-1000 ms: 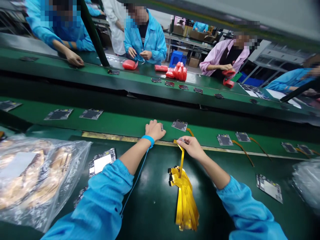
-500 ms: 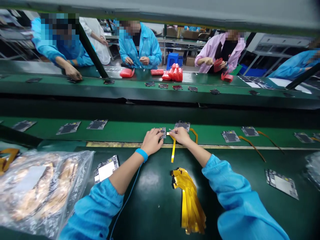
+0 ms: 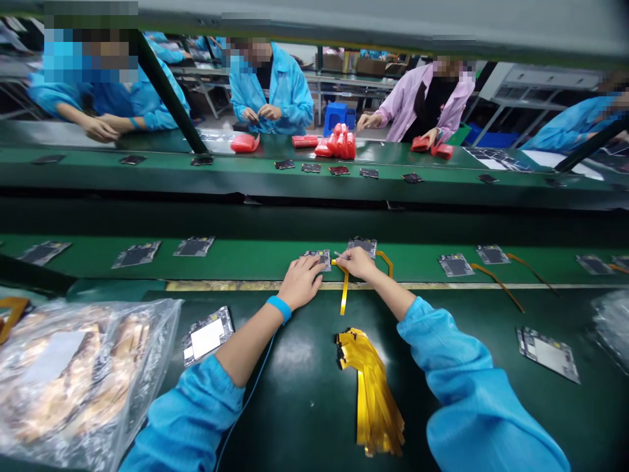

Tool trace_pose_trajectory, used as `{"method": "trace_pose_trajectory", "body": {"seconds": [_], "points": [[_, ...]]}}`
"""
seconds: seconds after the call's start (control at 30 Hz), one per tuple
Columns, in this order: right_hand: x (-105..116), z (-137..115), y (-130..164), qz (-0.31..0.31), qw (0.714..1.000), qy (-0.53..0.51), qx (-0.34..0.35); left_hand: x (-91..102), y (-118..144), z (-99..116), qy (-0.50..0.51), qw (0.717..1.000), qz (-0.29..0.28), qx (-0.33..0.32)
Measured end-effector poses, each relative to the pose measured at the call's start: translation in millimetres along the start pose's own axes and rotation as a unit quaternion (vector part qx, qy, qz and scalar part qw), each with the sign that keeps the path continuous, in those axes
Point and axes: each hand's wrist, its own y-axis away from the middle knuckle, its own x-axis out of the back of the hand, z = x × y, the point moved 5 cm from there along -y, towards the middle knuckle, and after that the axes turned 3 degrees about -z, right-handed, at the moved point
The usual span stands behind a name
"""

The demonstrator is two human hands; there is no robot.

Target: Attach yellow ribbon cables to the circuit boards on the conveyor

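Observation:
My left hand (image 3: 299, 283) lies on the near edge of the green belt, its fingers pressing on a small circuit board (image 3: 324, 258) and partly hiding it. A blue band with a cord circles the left wrist. Close by on the right, my right hand (image 3: 358, 263) is closed in a pinch on a thin grey tool (image 3: 338, 254) whose kind I cannot make out. Under those fingers a yellow flex cable (image 3: 344, 295) has its upper end at the board's right edge and its tail towards me. Another board (image 3: 362, 246) with a cable lies just behind the right hand.
A pile of yellow flex cables (image 3: 373, 393) rests on the near table. Left of it are a loose board (image 3: 208, 334) and a clear bag (image 3: 88, 380); another board (image 3: 548, 354) lies right. Further boards line the belt. People sit across at a second line with red packets (image 3: 339, 143).
My hands stay at the same board, with only a slight shift in view. Across the line, the person at left has drawn their hands back, and the person in pink has lowered a red packet.

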Motion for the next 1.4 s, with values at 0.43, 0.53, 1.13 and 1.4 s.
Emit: {"method": "trace_pose_trajectory", "body": {"seconds": [0.43,0.53,1.13,1.4], "points": [[9.6,8.1,-17.9,-0.026,1.0,0.008,0.005,-4.2,-8.3,15.2,-0.024,0.999,-0.017,-0.026],[12.0,9.9,-16.8,-0.024,1.0,0.018,0.009,-4.0,-10.4,21.9,-0.032,0.999,-0.031,-0.028],[35.5,15.4,13.9,0.021,0.993,0.112,0.02,-9.6,-27.1,66.7,-0.107,0.993,-0.058,0.003],[33.0,12.0,17.9,0.018,0.993,0.096,0.063,-15.7,-32.8,73.2,-0.093,0.994,-0.058,0.01]]}}
